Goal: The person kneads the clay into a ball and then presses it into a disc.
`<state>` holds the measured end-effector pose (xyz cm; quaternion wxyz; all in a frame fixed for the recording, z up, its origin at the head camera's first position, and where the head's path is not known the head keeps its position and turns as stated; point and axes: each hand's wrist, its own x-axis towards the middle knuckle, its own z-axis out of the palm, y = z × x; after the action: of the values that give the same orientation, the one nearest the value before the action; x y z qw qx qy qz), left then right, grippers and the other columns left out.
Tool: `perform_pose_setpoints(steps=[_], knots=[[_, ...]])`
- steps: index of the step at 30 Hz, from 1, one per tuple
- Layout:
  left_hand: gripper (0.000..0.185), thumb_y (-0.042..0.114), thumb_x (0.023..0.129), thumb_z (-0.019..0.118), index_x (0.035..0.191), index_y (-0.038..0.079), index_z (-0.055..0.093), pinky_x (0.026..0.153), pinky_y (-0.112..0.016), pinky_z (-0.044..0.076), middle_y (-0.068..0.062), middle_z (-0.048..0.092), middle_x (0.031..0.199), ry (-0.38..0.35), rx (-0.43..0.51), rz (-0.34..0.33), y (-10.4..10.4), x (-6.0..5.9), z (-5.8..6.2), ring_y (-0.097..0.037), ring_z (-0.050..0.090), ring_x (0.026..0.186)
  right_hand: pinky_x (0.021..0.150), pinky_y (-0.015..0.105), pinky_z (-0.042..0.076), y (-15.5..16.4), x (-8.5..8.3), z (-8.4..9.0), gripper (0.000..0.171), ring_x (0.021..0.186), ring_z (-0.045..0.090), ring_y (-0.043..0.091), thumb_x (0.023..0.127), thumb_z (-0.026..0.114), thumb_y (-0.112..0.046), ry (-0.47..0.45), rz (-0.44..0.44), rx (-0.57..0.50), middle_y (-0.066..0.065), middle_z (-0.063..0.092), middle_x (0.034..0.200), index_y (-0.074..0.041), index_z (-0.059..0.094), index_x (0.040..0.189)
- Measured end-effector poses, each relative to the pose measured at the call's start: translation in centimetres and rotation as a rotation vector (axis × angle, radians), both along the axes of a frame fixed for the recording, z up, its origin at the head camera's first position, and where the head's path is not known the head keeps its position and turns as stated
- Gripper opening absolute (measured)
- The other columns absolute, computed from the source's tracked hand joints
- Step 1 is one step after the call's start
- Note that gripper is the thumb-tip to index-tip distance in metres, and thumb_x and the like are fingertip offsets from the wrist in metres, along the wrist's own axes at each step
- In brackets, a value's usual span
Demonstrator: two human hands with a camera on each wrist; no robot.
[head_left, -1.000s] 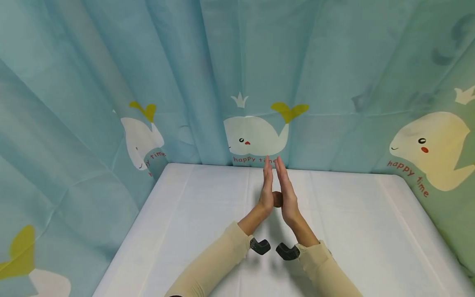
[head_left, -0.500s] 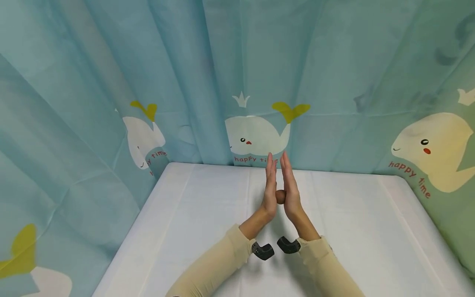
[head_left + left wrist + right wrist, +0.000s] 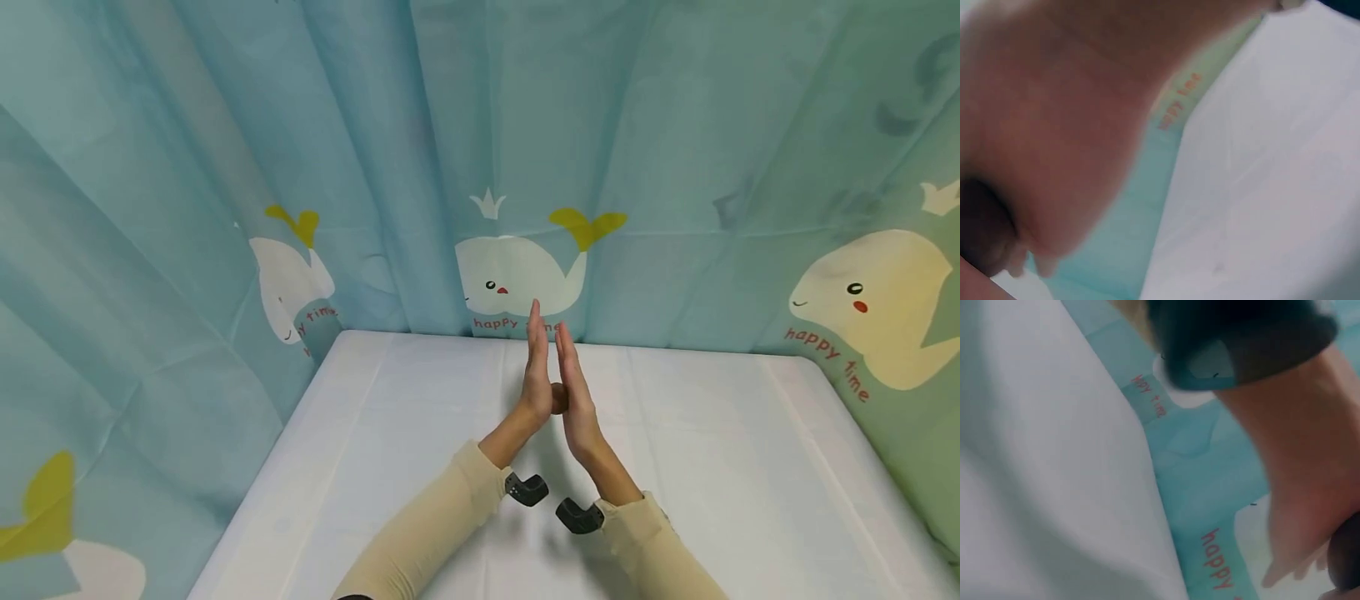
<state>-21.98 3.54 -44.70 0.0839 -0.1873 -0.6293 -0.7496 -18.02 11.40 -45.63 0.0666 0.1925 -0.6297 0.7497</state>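
Currently I see the left hand (image 3: 536, 372) and right hand (image 3: 580, 402) straight-fingered, a brown ball (image 3: 559, 398) held between their palms, which could drop to the desk (image 3: 712, 467) below if one palm slips.

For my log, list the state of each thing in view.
Brown round ball, material unclear: touching both palms.
Bare left grip: fingers straight, palm against the ball.
Bare right grip: fingers straight, palm against the ball.
Beige fabric sleeves: extending to the wrists.
Black curved wrist devices: one at each cuff.
White round-cornered tabletop: flat, partly shadowed.
Blue-green whale-print curtain: hanging in folds.
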Motion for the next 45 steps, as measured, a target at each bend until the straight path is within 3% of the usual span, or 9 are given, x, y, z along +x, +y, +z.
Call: perform_pose_setpoints(steps=[6,11,18,26,29,33,40,42,45], knots=[[0.06,0.036,0.11,0.019,0.167,0.019,0.007,0.124,-0.053,0.006,0.0,0.007,0.172,-0.025,-0.013,-0.065,0.4,0.7,-1.1,-0.021,0.004,0.158,0.121,0.054,0.006,0.4,-0.2,0.8,0.057,0.156,0.005,0.009,0.11,0.018,-0.046,0.011,-0.064,0.069,-0.013,0.011,0.171,-0.035,0.013,0.166],[0.061,0.039,0.11,0.019,0.167,0.022,0.005,0.124,-0.05,0.009,0.002,0.008,0.172,-0.02,-0.003,-0.128,0.5,1.8,-1.1,-0.016,0.009,0.157,0.123,0.049,0.004,1.2,-1.1,1.2,0.058,0.155,0.006,0.007,0.11,0.02,-0.048,0.004,-0.097,0.078,-0.019,0.01,0.169,-0.037,0.012,0.166],[0.063,0.044,0.109,0.016,0.167,0.022,0.002,0.125,-0.05,0.006,0.004,0.003,0.172,0.009,-0.07,-0.183,0.5,3.1,-1.1,-0.013,0.003,0.157,0.123,0.05,-0.001,2.4,-1.9,0.3,0.055,0.157,-0.002,0.013,0.11,0.018,-0.048,-0.086,-0.085,0.023,-0.01,0.004,0.172,-0.043,0.01,0.165],[0.063,0.037,0.109,0.019,0.167,0.016,0.004,0.125,-0.048,0.004,0.0,0.004,0.173,0.04,-0.052,-0.109,0.2,1.9,-0.3,-0.015,0.003,0.157,0.124,0.04,0.003,0.7,-1.4,-0.7,0.058,0.157,-0.003,0.012,0.113,0.01,-0.041,-0.034,0.005,-0.009,-0.005,0.001,0.173,-0.023,0.007,0.167],[0.063,0.035,0.109,0.02,0.167,0.017,0.005,0.125,-0.05,0.004,0.001,0.004,0.173,0.049,-0.048,-0.081,0.1,0.9,-0.5,-0.017,0.004,0.158,0.124,0.041,0.002,0.2,-0.9,-0.8,0.057,0.157,-0.001,0.012,0.113,0.009,-0.041,-0.028,0.007,-0.018,-0.003,0.002,0.173,-0.025,0.007,0.167],[0.062,0.041,0.11,0.02,0.167,0.021,0.006,0.124,-0.054,0.004,0.003,0.004,0.173,0.004,-0.041,-0.067,0.0,0.2,-1.0,-0.018,0.004,0.158,0.121,0.045,0.009,0.1,-0.4,-0.4,0.056,0.156,0.002,0.011,0.112,0.01,-0.045,-0.033,-0.018,-0.003,-0.006,0.005,0.173,-0.035,0.006,0.166],[0.066,0.045,0.109,0.02,0.167,0.02,0.001,0.125,-0.049,0.011,-0.001,0.003,0.173,-0.078,-0.064,-0.147,0.6,1.2,-1.9,-0.02,0.005,0.157,0.118,0.05,0.011,1.0,-0.4,0.8,0.055,0.156,0.001,0.008,0.11,0.016,-0.049,-0.016,-0.11,0.058,-0.019,0.009,0.169,-0.044,0.008,0.164],[0.065,0.044,0.109,0.019,0.167,0.021,0.001,0.124,-0.047,0.012,-0.002,0.002,0.173,-0.085,-0.055,-0.16,0.6,1.6,-1.8,-0.02,0.007,0.157,0.115,0.048,0.016,1.4,-0.8,1.0,0.056,0.155,0.001,0.007,0.109,0.017,-0.052,-0.013,-0.131,0.08,-0.023,0.006,0.169,-0.045,0.007,0.164],[0.063,0.042,0.11,0.017,0.167,0.023,-0.001,0.125,-0.047,0.011,0.001,0.0,0.173,-0.083,-0.045,-0.18,0.6,2.3,-1.4,-0.018,0.007,0.157,0.119,0.046,0.011,1.7,-1.6,0.9,0.057,0.155,-0.003,0.005,0.11,0.018,-0.05,-0.005,-0.152,0.084,-0.024,0.002,0.169,-0.041,0.005,0.165]])
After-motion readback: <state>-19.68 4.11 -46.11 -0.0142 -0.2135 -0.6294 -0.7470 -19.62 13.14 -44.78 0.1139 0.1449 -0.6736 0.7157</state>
